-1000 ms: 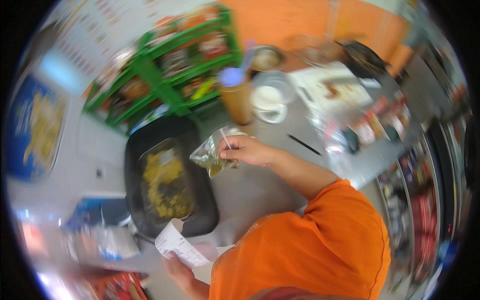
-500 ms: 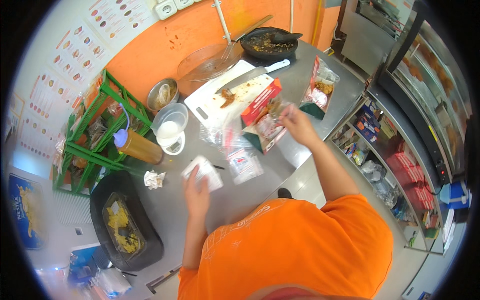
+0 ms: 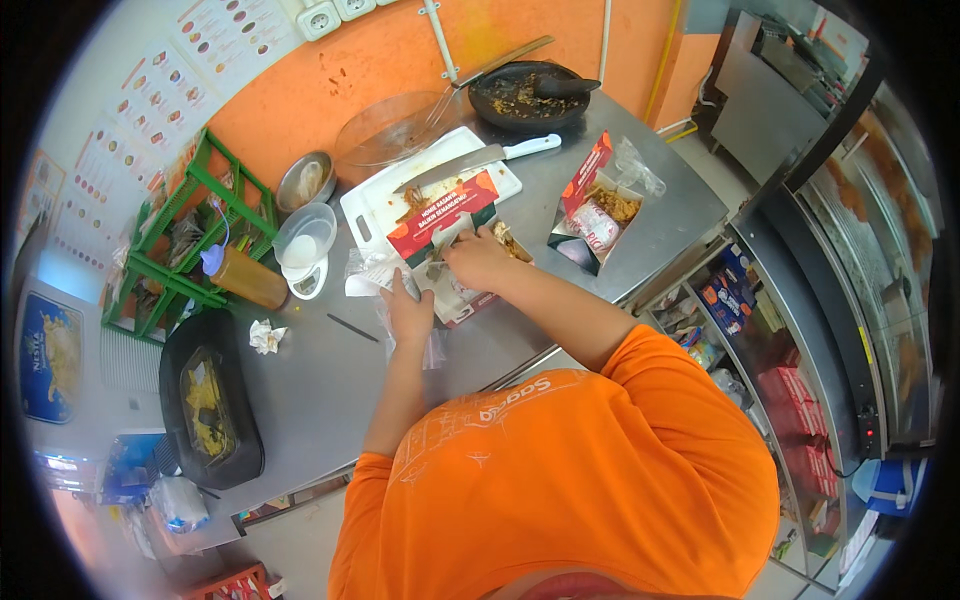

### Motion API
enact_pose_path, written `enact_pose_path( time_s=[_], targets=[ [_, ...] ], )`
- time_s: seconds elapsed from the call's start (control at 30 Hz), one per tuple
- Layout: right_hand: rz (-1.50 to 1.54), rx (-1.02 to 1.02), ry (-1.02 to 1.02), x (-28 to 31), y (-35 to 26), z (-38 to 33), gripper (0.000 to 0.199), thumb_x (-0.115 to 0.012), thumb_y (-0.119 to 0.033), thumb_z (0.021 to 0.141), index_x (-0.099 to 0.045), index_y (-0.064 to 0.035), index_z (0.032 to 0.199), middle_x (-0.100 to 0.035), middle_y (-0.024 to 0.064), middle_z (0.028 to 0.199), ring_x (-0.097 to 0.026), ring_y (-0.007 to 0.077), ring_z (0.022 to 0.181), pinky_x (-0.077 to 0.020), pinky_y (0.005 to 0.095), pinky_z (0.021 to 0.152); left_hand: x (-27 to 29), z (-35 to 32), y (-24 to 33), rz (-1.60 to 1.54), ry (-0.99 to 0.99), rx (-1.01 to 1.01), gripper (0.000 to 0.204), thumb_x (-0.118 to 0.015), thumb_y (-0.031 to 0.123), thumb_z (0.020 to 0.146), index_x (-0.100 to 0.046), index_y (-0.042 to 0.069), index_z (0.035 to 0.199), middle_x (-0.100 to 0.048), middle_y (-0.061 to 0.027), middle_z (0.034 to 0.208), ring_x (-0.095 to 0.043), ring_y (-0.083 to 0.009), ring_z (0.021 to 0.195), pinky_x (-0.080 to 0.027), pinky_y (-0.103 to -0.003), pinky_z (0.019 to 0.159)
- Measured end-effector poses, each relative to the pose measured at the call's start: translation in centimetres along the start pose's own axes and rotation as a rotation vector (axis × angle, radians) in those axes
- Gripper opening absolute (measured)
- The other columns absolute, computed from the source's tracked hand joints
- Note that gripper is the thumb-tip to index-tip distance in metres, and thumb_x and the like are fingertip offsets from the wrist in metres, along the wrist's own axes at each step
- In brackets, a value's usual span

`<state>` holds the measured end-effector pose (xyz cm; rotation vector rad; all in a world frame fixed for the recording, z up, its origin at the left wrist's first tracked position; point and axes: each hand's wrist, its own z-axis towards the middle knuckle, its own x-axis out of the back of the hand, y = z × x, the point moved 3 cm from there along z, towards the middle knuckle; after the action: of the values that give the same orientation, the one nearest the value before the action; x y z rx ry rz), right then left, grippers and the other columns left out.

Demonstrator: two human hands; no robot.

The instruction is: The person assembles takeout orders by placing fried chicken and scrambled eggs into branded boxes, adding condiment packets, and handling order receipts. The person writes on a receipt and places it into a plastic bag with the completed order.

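A red, white and dark green food box stands with its lid raised in front of the cutting board. My right hand reaches into it, fingers bent and closed; what they grip is hidden. Some brown food shows beside that hand. My left hand is at the box's left side, closed on a white paper slip. Clear plastic bags lie partly under the left hand. To the right stands a second open box holding brown fried food and a white and red wrapped packet.
On the white cutting board lies a knife. Behind are a stone mortar and wire strainer. Leftward stand a scale with a plastic tub, sauce bottle, green baskets and black container. A display cabinet stands right.
My left hand has moved up to the box with the paper slip. My right hand has gone from above the box's right side down into it. The camera view has shifted slightly.
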<state>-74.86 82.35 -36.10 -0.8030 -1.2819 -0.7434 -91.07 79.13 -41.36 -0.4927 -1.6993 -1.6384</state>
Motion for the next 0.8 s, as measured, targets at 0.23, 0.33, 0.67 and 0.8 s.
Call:
enact_pose_path(
  time_s=[0.23,0.33,0.67,0.8],
  targets=[
    [0.559,0.030,0.314,7.6,4.8,-11.5,0.019,-0.052,-0.010,0.083,-0.064,-0.0061,0.097,-0.063,0.0123,0.098,-0.060,0.0292,0.096,-0.0474,0.0405,0.080,-0.3,0.3,-1.1,-0.080,0.024,-0.036,0.069,-0.062,0.015,0.075,-0.038,-0.004,0.137,-0.032,-0.0304,0.137,-0.033,-0.0411,0.131,-0.029,-0.041,0.108],
    [0.707,-0.300,0.301,8.9,11.5,-15.9,0.013,-0.055,-0.007,0.081,-0.061,-0.0045,0.092,-0.060,0.0146,0.091,-0.060,0.0331,0.089,-0.0485,0.0403,0.077,-0.7,0.0,-0.9,-0.144,0.017,-0.063,0.071,-0.061,0.018,0.077,-0.035,0.001,0.140,-0.025,-0.0384,0.141,-0.024,-0.0483,0.134,-0.027,-0.043,0.109],
    [0.178,-0.365,0.561,2.6,18.8,-11.1,0.013,-0.059,-0.007,0.080,-0.056,-0.0041,0.093,-0.056,0.0142,0.100,-0.059,0.0357,0.088,-0.0491,0.0439,0.074,-0.6,-0.5,-0.3,-0.119,0.077,-0.090,0.069,-0.061,0.019,0.078,-0.036,0.003,0.140,-0.033,-0.0311,0.138,-0.035,-0.0452,0.129,-0.033,-0.044,0.105],
    [0.114,-0.342,0.390,0.9,19.0,-10.1,0.026,-0.063,-0.008,0.079,-0.054,-0.0032,0.103,-0.052,0.0175,0.112,-0.059,0.0370,0.094,-0.0508,0.0430,0.078,0.5,-1.5,0.6,-0.171,0.202,-0.209,0.068,-0.063,0.017,0.081,-0.034,0.003,0.142,-0.030,-0.0297,0.139,-0.035,-0.0430,0.129,-0.033,-0.043,0.105]
  ],
)
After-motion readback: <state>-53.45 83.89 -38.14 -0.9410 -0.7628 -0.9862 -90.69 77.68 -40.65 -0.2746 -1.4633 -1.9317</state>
